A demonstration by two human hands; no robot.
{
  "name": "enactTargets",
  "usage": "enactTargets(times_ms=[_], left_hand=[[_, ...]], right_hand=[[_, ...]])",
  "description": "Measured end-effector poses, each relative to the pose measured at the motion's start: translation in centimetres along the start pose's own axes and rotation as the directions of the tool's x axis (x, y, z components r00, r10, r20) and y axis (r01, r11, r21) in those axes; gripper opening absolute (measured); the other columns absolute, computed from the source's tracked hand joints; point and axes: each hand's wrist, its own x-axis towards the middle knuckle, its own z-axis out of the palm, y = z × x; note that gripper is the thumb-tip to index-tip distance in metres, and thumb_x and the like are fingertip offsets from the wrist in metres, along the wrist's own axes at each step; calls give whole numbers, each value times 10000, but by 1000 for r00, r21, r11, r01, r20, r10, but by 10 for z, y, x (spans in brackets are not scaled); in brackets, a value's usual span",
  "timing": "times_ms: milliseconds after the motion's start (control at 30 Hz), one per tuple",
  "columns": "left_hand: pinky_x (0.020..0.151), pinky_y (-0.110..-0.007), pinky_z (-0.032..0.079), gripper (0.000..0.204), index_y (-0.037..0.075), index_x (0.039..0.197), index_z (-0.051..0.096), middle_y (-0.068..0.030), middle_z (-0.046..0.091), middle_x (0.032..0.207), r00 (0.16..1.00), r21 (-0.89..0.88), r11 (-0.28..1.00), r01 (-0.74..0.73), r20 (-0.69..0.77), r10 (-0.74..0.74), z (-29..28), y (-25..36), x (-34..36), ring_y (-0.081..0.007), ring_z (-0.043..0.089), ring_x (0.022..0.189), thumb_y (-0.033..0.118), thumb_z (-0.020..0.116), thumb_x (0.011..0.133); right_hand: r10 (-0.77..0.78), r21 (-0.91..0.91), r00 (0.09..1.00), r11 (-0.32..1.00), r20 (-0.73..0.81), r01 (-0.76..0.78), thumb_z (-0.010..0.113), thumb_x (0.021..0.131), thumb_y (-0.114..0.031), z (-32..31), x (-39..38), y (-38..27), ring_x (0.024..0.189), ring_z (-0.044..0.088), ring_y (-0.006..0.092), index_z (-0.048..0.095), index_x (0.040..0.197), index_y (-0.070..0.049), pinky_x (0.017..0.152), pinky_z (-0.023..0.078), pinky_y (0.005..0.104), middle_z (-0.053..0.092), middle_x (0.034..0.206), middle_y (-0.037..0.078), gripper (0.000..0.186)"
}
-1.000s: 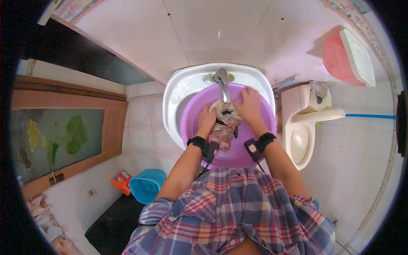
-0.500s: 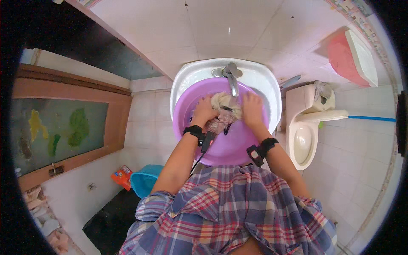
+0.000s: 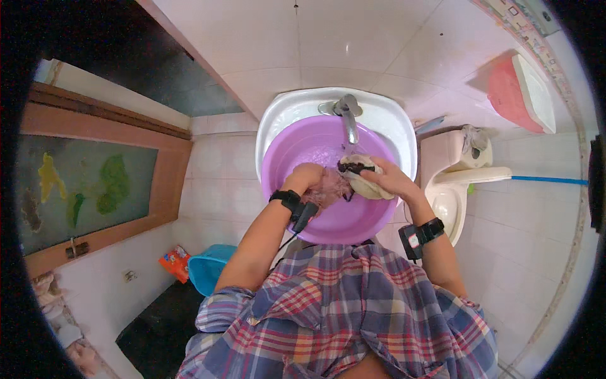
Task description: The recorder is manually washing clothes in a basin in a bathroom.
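Observation:
A purple basin (image 3: 328, 224) with water in it sits in the white sink (image 3: 278, 110) beneath a chrome faucet (image 3: 351, 126). My left hand (image 3: 305, 175) is closed on the dusty-pink part (image 3: 329, 188) of a wet cloth bundle, low in the basin's left half. My right hand (image 3: 394, 180) grips a cream part (image 3: 374, 188) with dark patches, held up in the basin's right half. Whether pink and cream are one item, I cannot tell. Both wrists wear black straps with small devices.
A cream toilet (image 3: 445, 208) and blue pole (image 3: 546, 180) are to the right, below a pink-and-white wall bin (image 3: 511, 88). A cyan bucket (image 3: 205, 265) and orange bag (image 3: 175, 262) sit lower left, near a dark mat (image 3: 148, 325). A wooden-framed glass panel (image 3: 167, 189) is on the left.
My right hand has moved down and rightward, lifting the cream cloth with dark patches from beside the faucet. My left hand has shifted lower on the pink cloth.

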Motion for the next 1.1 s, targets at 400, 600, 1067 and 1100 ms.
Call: enactTargets(times_ms=[400, 600, 1067, 1100], left_hand=[[672, -389, 448, 315, -28, 859, 603, -185, 630, 873, 917, -103, 995, 1, 397, 40, 25, -7, -1, -240, 589, 742, 260, 567, 737], [754, -421, 441, 307, -29, 1042, 531, -232, 587, 921, 814, 11, 996, 93, -577, -70, 23, 14, 34, -330, 563, 744, 173, 484, 816], [768, -404, 486, 377, 58, 991, 552, -111, 592, 943, 992, -701, -702, -122, -103, -70, 29, -21, 34, -274, 581, 816, 401, 468, 860], [768, -404, 486, 377, 58, 991, 552, -111, 592, 943, 994, -707, -699, -108, -92, -61, 39, -21, 37, -274, 581, 816, 401, 468, 860]], right_hand=[[-170, -800, 978, 601, -124, 3, 512, 730, -5, 56, 55, 40, 977, 525, 394, 416, 1246, -114, 830, 453, 415, 527, 1104, 217, 536], [-172, -901, 979, 400, 105, 167, 566, 717, -37, 45, 70, 72, 1056, 452, 383, 374, 1238, -59, 868, 419, 432, 407, 1222, 239, 556], [-458, -198, 867, 884, -196, 422, 602, 737, -202, 119, 23, -25, 934, 539, 359, 482, 1110, -38, 793, 438, 398, 554, 1005, 197, 425], [-451, -198, 868, 889, -209, 414, 602, 737, -202, 111, 22, -30, 934, 539, 359, 482, 1110, -38, 793, 438, 398, 554, 1005, 197, 425]])
